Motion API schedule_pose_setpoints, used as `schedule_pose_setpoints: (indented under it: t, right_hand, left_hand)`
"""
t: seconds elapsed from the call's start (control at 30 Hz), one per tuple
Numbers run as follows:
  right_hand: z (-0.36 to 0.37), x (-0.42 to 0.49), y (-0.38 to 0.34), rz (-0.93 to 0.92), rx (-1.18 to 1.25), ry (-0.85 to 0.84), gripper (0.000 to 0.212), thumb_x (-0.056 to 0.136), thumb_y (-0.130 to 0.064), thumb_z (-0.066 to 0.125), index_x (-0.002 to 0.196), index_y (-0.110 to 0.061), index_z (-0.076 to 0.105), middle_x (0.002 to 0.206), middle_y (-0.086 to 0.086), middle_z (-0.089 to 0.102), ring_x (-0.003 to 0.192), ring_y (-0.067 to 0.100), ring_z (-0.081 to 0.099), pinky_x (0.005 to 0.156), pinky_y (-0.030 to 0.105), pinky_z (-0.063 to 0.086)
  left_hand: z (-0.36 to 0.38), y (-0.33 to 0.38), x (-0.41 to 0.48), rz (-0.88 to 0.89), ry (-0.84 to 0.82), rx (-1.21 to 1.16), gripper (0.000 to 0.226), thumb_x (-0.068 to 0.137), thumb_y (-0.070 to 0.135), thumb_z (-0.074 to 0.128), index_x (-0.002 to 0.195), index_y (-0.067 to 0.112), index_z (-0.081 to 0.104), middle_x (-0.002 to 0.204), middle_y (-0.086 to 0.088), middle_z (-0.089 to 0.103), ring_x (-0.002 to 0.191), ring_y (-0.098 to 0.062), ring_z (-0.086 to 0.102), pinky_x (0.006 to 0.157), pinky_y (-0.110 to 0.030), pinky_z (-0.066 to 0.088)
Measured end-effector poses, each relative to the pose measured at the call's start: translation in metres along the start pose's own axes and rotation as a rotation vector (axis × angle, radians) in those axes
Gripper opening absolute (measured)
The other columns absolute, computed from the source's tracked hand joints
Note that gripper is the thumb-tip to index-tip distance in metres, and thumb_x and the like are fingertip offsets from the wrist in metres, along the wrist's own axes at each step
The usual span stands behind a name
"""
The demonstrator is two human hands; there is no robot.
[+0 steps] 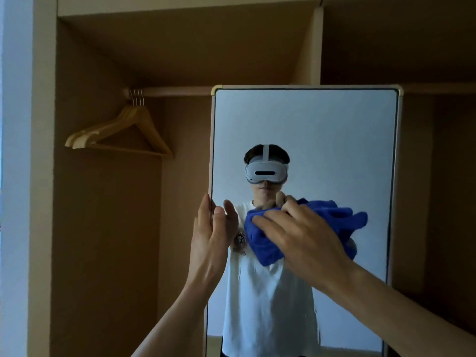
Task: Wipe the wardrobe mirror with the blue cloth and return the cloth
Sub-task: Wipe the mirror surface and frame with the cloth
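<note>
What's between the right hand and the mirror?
The blue cloth, bunched under the right hand against the mirror; the head view shows it.

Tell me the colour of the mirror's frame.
The frame is pale beige; the head view shows it.

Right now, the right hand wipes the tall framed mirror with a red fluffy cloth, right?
No, the fluffy cloth is blue, not red; the head view shows it. The right hand does hold it on the tall framed mirror.
</note>
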State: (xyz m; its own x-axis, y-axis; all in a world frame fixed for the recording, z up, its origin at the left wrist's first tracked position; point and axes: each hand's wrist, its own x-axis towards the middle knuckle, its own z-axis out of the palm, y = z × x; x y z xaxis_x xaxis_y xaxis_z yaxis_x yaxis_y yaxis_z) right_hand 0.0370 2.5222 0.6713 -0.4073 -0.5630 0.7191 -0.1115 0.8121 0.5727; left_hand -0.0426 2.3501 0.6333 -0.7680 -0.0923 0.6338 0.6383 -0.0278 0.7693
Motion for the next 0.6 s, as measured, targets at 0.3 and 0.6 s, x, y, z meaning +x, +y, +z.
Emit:
schedule_pose_setpoints:
  t: [0.3,0.6]
  right_hand:
    - [-0.043,0.061,0.061,0.274,-0.029,0.216,0.038,0.061,0.004,0.066,0.095,-0.010,0.058,0.076,0.004,0.058,0.072,0.027,0.050,0.058,0.035,0.033]
    - [-0.003,-0.031,0.004,-0.034,-0.120,0.000,0.048,0.085,-0.008,0.032,0.124,-0.014,0.059,0.119,0.007,0.069,0.100,0.033,0.065,0.092,0.051,0.052]
  left_hand:
    - [0.005,-0.002,-0.001,0.006,0.008,0.071,0.066,0.094,0.066,0.037,0.156,0.051,0.023,0.121,0.034,0.044,0.112,0.012,0.046,0.107,-0.038,0.042]
    - [0.003,-0.006,0.000,0.010,-0.022,0.088,0.074,0.092,0.067,0.039,0.160,0.045,0.020,0.141,0.022,0.035,0.119,0.000,0.044,0.098,-0.032,0.037]
